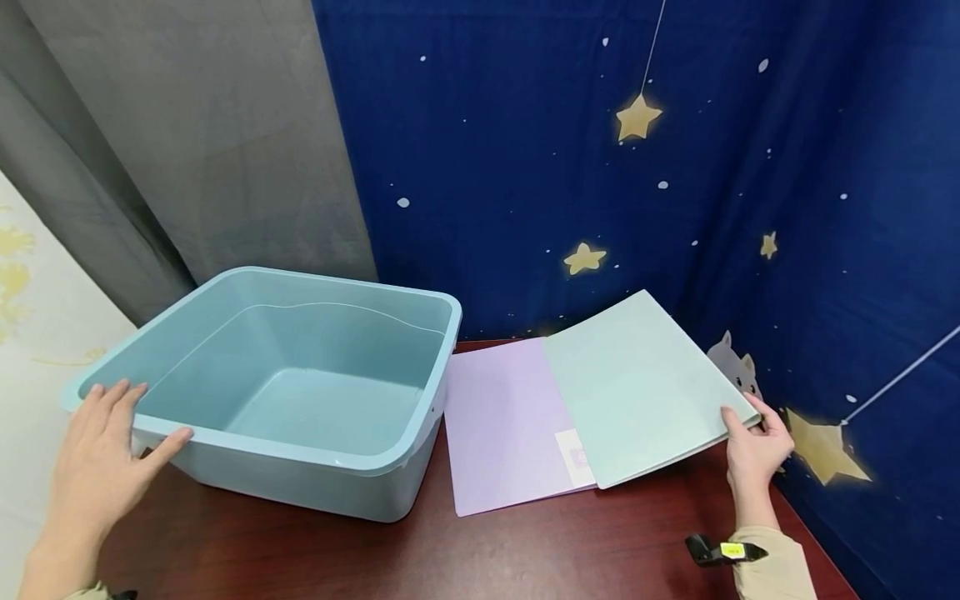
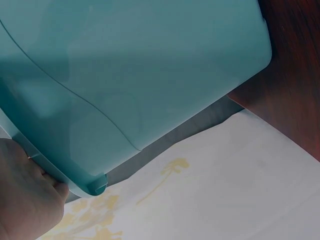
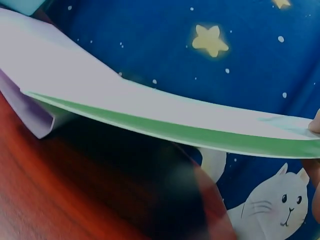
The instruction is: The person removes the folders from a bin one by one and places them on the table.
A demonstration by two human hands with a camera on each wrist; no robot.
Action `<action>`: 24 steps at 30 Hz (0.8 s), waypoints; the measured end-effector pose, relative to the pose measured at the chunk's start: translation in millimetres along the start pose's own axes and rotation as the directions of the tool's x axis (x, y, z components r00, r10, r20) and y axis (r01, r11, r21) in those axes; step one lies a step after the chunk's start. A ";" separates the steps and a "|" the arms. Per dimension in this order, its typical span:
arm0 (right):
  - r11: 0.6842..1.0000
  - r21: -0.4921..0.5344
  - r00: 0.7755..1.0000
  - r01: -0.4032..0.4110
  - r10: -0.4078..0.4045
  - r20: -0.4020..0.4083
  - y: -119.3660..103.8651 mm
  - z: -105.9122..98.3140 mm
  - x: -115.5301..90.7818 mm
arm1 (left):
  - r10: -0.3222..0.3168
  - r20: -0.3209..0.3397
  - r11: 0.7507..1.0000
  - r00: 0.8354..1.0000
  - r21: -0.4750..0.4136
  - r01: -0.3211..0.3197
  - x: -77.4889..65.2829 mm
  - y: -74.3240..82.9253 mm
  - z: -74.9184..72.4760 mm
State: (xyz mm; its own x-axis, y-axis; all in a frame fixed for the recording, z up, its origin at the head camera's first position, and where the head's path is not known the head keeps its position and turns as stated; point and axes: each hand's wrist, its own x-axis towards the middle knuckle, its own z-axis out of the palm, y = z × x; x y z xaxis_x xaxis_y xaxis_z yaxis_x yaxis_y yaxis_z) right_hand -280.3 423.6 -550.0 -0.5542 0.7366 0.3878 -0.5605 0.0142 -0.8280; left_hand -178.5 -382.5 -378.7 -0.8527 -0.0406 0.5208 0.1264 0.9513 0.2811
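Note:
A light blue plastic tub (image 1: 390, 457) stands on the left of the table. My left hand (image 1: 101, 458) grips its near-left rim, fingers over the edge and thumb on the outer side; the left wrist view also shows this hand (image 2: 30, 192) at the rim. To the right, my right hand (image 1: 757, 442) pinches the right corner of a pale green file folder (image 1: 652, 392). That corner is raised off the table, and the folder's left part overlaps a lilac file folder (image 1: 498, 433) lying beside the tub. In the right wrist view the green folder's edge (image 3: 175, 130) bows slightly.
A dark reddish-brown table (image 1: 480, 554) carries the tub and folders. Behind hang a grey curtain (image 1: 217, 125) and a blue star-patterned curtain (image 1: 487, 150). White cloth with yellow flowers (image 2: 225, 175) lies past the table's left edge.

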 end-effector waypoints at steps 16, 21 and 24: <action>0.967 -0.255 0.999 0.006 0.004 0.038 -10.7 -6.1 -12.7 | 0.015 -0.021 1.000 1.000 -0.001 -0.015 -0.4 -0.4 0.6; 0.964 -0.264 0.999 -0.029 0.033 0.011 -12.6 -6.9 -16.8 | 0.010 -0.019 1.000 1.000 0.012 -0.009 -0.2 0.5 0.5; 0.949 -0.315 0.999 -0.035 0.038 0.004 -10.9 -9.1 -17.8 | 0.005 -0.011 1.000 1.000 0.018 -0.005 -0.1 0.6 0.3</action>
State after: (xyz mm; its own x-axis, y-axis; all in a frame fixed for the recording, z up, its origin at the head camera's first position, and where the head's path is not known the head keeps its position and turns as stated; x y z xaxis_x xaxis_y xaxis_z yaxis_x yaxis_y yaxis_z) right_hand -258.7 416.5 -551.6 -0.5773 0.7341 0.3577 -0.3186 0.2008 -0.9264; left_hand -178.5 -381.8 -378.9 -0.8462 -0.0389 0.5315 0.1217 0.9569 0.2638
